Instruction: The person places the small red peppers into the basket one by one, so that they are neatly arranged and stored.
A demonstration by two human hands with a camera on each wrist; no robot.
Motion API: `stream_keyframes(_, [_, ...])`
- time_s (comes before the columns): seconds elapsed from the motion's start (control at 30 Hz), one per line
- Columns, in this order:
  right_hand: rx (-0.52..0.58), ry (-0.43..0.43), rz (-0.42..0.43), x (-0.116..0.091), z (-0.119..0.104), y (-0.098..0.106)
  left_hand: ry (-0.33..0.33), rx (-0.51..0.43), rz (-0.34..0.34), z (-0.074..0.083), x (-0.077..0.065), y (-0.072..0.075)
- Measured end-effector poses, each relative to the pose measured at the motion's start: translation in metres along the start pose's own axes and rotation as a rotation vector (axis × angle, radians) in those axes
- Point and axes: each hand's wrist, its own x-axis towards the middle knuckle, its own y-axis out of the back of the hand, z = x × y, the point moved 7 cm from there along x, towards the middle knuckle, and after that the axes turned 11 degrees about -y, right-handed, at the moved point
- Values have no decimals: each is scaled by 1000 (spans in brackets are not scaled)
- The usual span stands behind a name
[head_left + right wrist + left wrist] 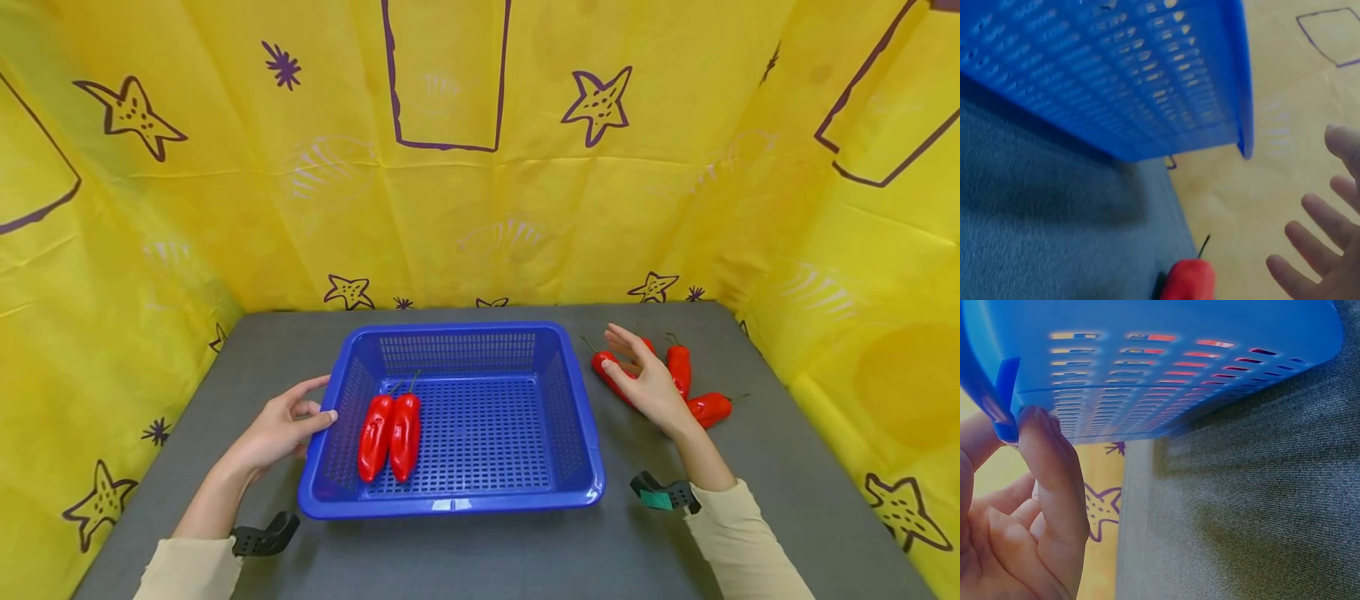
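A blue plastic basket [450,503] with perforated walls sits on the grey table. Two red peppers [405,437] with green stems lie side by side in its left part. My left hand [277,429] pinches the basket's left rim, thumb on the inner side and fingers outside; the left wrist view shows the fingertips at the rim [1007,425]. Over the loose red peppers [678,367] on the right, my right hand [648,383] hovers with its fingers spread and holds nothing. It partly hides several of them. One pepper [1190,281] shows below that hand in the right wrist view.
Yellow cloth [450,233] with starfish drawings surrounds the grey table [487,558] at the back and both sides. Each wrist carries a black strap mount, the left one [266,536] near the basket's front corner and the right one [663,493] beside its right side.
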Motion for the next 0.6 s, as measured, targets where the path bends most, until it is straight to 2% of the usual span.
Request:
stream_keyframes(0.27, [34,-17,33,12,46,1,7,11,8,-2,0,0])
stream_keyframes(0.6, [22,-90,56,13,67,2,8,4,6,-2,1,1])
